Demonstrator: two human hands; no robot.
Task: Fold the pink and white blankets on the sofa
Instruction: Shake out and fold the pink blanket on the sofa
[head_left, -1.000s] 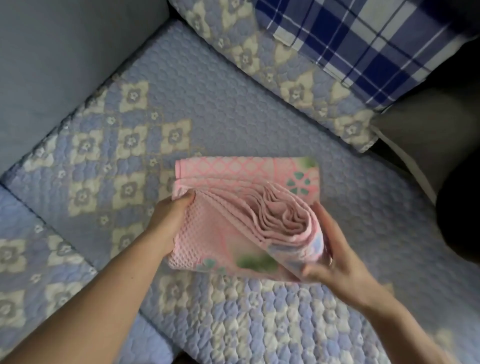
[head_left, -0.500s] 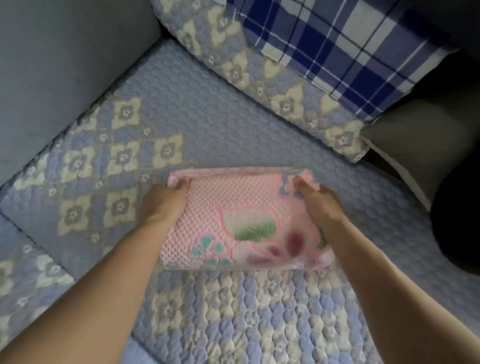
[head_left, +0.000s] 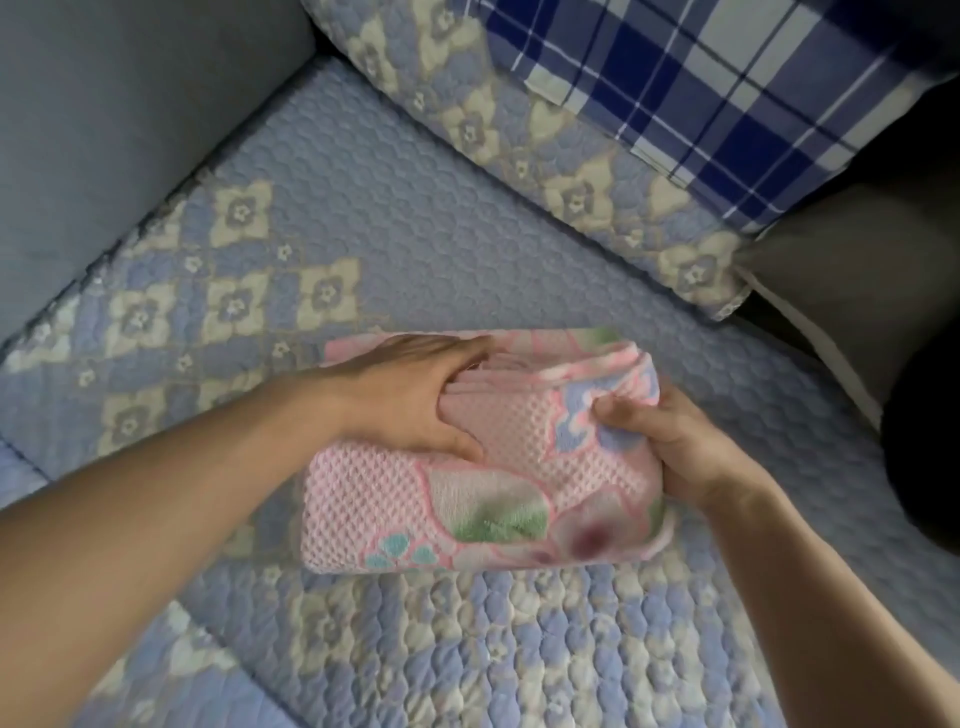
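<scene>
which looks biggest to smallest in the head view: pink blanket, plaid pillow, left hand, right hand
1. plaid pillow, though cut off by the frame edge
2. pink blanket
3. left hand and right hand: they look about alike, and part of each is hidden, so no ranking between them.

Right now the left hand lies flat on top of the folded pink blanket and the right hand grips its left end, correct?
Not quite. In the head view the right hand grips the right end of the pink blanket; the left hand does lie flat on top.
</scene>
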